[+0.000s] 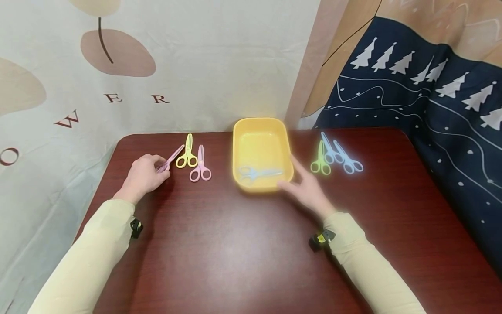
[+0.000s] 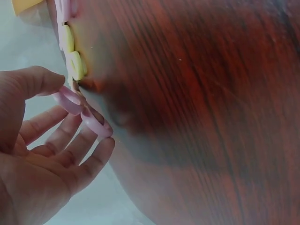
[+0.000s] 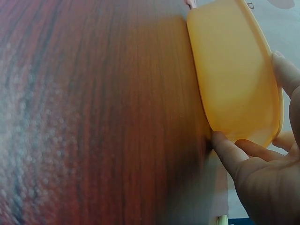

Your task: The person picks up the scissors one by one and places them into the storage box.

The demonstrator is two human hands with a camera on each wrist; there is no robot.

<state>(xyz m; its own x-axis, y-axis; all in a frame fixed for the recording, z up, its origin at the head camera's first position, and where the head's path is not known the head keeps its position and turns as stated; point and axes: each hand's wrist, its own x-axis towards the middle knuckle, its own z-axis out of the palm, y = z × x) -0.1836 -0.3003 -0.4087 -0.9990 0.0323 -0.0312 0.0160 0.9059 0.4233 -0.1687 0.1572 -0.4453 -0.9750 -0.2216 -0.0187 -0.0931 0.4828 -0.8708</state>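
Observation:
My left hand pinches a pair of purple scissors at its finger loops, blades pointing away to the right. In the left wrist view, the thumb lies on one loop and the fingers spread beneath. Beside these lie yellow scissors and pink scissors. My right hand is slightly blurred at the near right corner of a yellow bin, its fingers spread along the wall. In the right wrist view, fingertips touch the bin's wall. Light blue scissors lie inside the bin.
Right of the bin lie green scissors and two pairs of blue scissors, close together. The dark red wooden table has rounded far corners. Behind it hang a pale printed cloth and a navy cloth with white trees.

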